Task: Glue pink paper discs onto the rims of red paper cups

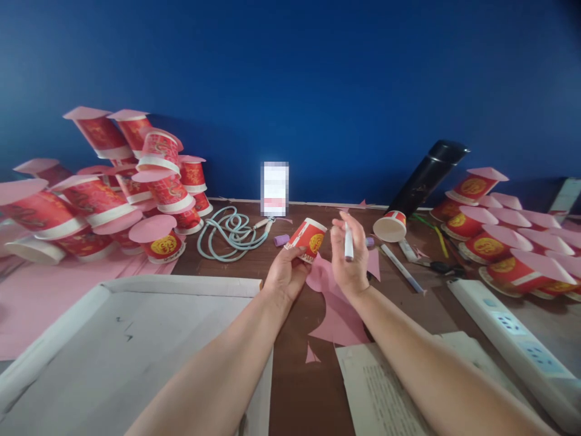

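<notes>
My left hand (289, 272) is closed around the lower part of a red paper cup (312, 235) with a gold emblem, held tilted above the table. Dark marks run along the cup's white rim beside my fingers. In my right hand (351, 257), just right of the cup and apart from it, is a white marker (348, 245). Under both hands lie cut pieces of pink paper (338, 315). A purple cap (281, 240) lies behind my left hand. Another paper cup (390, 227) rests on its side beyond my right hand.
Stacked red cups with pink paper discs (154, 194) stand left; more capped cups (490, 242) stand right. A white box lid (181, 351), coiled cable (231, 233), lit phone (275, 188), black flask (426, 175), pen (403, 269), printed sheet (376, 387) and power strip (512, 339) surround my arms.
</notes>
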The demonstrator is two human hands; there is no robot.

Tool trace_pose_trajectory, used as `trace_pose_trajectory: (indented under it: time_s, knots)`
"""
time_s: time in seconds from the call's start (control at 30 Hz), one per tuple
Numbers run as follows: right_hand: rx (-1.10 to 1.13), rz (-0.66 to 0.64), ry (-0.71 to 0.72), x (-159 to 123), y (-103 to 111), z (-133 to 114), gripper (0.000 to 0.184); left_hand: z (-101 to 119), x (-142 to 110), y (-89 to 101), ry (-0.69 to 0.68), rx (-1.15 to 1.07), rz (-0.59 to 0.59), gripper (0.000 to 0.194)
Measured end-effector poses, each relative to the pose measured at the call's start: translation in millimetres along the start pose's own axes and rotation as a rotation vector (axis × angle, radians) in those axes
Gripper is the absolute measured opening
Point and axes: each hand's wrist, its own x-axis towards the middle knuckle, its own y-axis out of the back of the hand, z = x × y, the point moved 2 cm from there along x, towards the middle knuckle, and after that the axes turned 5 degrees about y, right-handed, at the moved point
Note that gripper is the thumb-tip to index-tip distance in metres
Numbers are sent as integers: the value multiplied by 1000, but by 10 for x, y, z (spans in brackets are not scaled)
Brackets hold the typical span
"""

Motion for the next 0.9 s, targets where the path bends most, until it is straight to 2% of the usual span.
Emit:
trace_pose_trajectory:
  time_s: [0.07, 0.17, 0.23, 0.43, 0.53, 0.63, 0.73, 0.83, 0.9]
  knots:
    - [60, 2, -131, 13, -21, 72, 47, 1, -5, -4, 1, -15, -16, 21]
    - [158, -108, -404, -3, -73, 151, 51, -5, -18, -15, 10, -23, -64, 29]
    - [218, -170, -516, -19, -96, 160, 50, -17, -27, -18, 1, -6, -96, 30]
    - [220, -120, -563, 5, -66, 133, 52, -100, -79, -52, -71, 214, -200, 29]
    - [201, -132, -561, 5, -62, 163, 53, -128, -103, -61, -87, 314, -186, 29]
    - [113, -94, -458, 10, -43, 200, 51, -115, -88, -42, -109, 322, -131, 26]
    - [-45, 13, -180, 51, 16, 157, 44, -89, -45, -16, -137, 281, -88, 25]
    - [-151, 17, 92, 79, 64, 29, 34, -80, -10, 0, -136, 249, -70, 27]
    - [-133, -21, 205, 71, 76, -64, 29, -82, 1, 8, -134, 244, -62, 28]
